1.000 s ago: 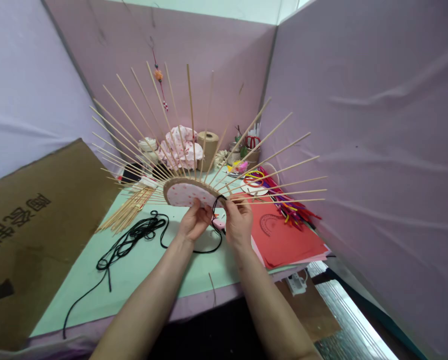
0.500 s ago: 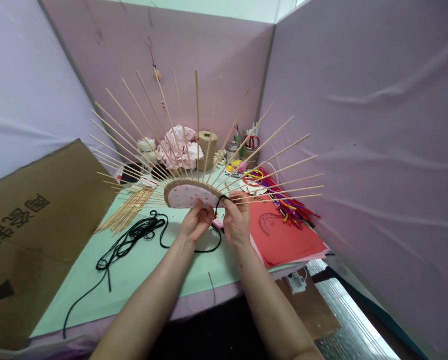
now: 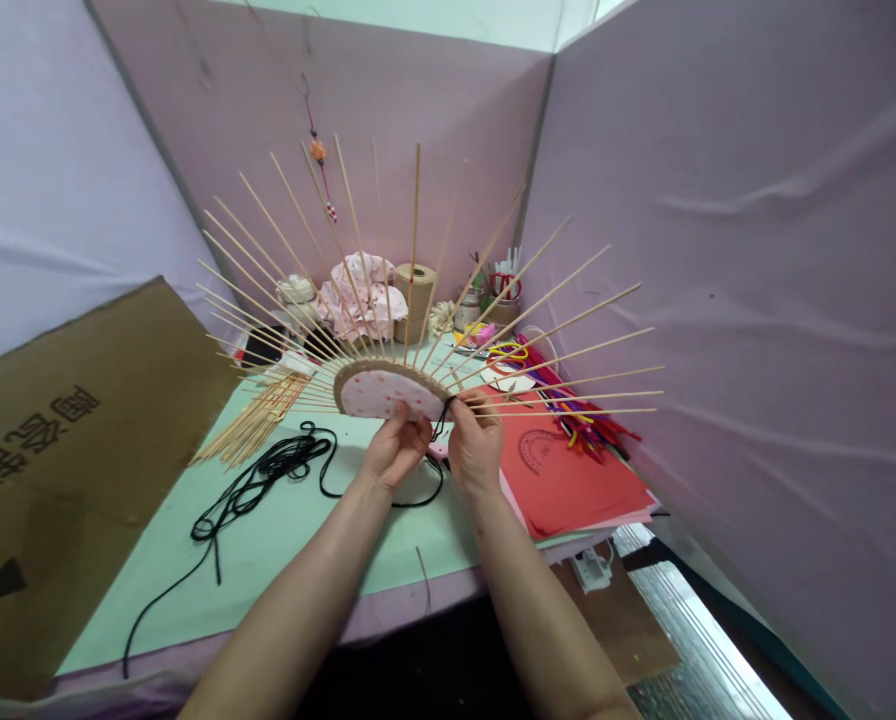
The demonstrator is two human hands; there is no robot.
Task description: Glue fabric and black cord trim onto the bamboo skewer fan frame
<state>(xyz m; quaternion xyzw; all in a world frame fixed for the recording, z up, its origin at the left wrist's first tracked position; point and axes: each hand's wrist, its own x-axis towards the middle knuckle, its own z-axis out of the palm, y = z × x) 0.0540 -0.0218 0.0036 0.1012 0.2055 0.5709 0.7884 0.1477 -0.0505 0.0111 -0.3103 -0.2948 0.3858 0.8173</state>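
1. Soft, fairly even light covers the table [image 3: 268, 540].
2. Behind the table, a faint shadow dims the back wall [image 3: 485, 110] toward its right corner.
3. Glare streaks the silver sheet [image 3: 688, 630], below and right of the table.
4. Wide-angle distortion stretches the cardboard [image 3: 118, 350] left of the table.
5. Above the table, some sticks [image 3: 455, 205] fade, slightly blurred.

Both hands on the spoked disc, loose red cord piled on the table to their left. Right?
Not quite: the loose cord is black, not red, as the head view shows. The rest holds: left hand and right hand on the spoked disc, cord piled on the table to their left.
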